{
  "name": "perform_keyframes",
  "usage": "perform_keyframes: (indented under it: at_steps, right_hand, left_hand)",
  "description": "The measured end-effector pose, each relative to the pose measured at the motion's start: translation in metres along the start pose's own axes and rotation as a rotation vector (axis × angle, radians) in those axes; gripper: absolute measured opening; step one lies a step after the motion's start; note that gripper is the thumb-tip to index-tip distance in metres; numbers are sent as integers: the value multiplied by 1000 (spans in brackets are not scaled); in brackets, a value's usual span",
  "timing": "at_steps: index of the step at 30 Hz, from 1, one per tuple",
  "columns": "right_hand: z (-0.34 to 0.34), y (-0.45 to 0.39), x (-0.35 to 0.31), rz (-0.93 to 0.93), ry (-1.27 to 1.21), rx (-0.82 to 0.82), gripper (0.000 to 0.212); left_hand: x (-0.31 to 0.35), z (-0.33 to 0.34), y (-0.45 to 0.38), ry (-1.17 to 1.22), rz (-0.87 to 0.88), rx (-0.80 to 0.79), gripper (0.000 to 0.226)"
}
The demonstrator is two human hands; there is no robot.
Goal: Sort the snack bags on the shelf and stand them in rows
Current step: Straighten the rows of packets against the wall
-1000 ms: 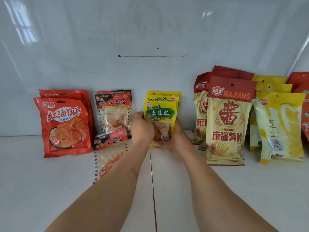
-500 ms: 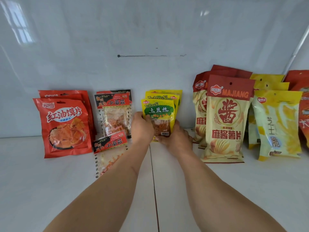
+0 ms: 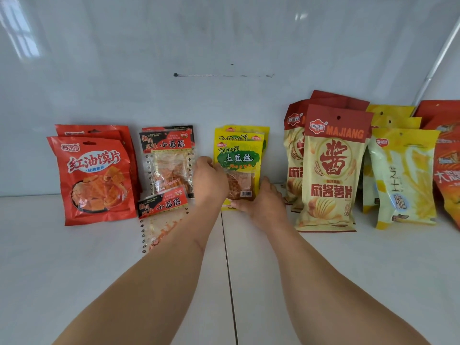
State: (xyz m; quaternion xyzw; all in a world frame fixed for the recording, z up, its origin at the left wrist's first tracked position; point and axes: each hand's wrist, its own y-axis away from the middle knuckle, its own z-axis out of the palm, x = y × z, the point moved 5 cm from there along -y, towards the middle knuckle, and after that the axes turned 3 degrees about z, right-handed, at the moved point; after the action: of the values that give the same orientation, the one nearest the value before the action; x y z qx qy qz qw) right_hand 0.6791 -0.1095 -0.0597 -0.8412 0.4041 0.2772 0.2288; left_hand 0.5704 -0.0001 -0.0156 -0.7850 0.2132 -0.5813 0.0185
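Note:
A small yellow TuDouSi bag [image 3: 239, 168] stands upright at the middle of the white shelf [image 3: 74, 270], in front of two more like it by the wall. My left hand [image 3: 209, 183] grips its left edge. My right hand [image 3: 263, 207] holds its lower right corner and bottom. Left of them, clear gluten bags [image 3: 169, 165] stand against the wall, and one clear gluten bag [image 3: 161, 215] lies flat in front. Red chip bags [image 3: 94, 178] stand at the far left.
Tall beige Majiang bags [image 3: 331, 170] stand right of my hands, then yellow cheese bags [image 3: 403, 178] and orange-red bags [image 3: 448, 165] at the right edge. A seam [image 3: 229, 270] runs down the shelf's middle. The glossy white wall [image 3: 224, 46] backs everything.
Both hands have carried the yellow bag back toward the wall and set it more upright against the two behind it. The other bags have not moved.

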Motion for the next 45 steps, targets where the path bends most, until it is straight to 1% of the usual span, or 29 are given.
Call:
perform_keyframes:
  at_steps: [4, 9, 12, 15, 18, 20, 23, 26, 29, 31, 33, 35, 40, 45]
  right_hand:
    - [-2, 10, 1, -4, -5, 38, 97]
    - [-6, 25, 1, -30, 54, 119, 105]
    - [-8, 40, -8, -80, 80, 165, 105]
    - [-8, 57, -24, -161, 102, 236, 98]
    - [-4, 76, -43, -296, 58, 291, 78]
    - [4, 87, -53, -336, 18, 245, 64]
    - [19, 103, -63, -290, 31, 78, 54]
    - [29, 114, -72, -228, 147, -49, 60]
    - [36, 120, -80, -169, 230, -130, 70]
    - [39, 121, -83, -130, 251, -165, 69]
    - [42, 124, -83, -96, 227, -197, 61]
    - [43, 128, -82, -81, 183, -200, 56]
    - [35, 136, -82, -94, 55, -109, 52]
    - [39, 133, -82, -77, -112, -42, 28]
  left_hand:
    - [5, -10, 9, -87, 59, 4, 36]
    - [2, -28, 21, -154, 122, 3, 34]
    - [0, -41, 31, -171, 161, 3, 34]
    - [-1, -54, 38, -195, 208, 11, 32]
    - [-4, -71, 45, -217, 211, 36, 29]
    - [-8, -84, 50, -229, 198, 58, 27]
    - [-15, -107, 56, -252, 172, 85, 28]
    - [-27, -124, 62, -275, 85, 72, 33]
    - [-41, -135, 66, -308, -30, 57, 36]
    - [-53, -137, 70, -339, -128, 28, 38]
    - [-61, -139, 77, -329, -198, 6, 40]
    - [-63, -140, 80, -280, -211, 11, 41]
    - [-56, -143, 79, -126, -213, 40, 46]
    - [-61, -147, 76, -56, -270, 57, 48]
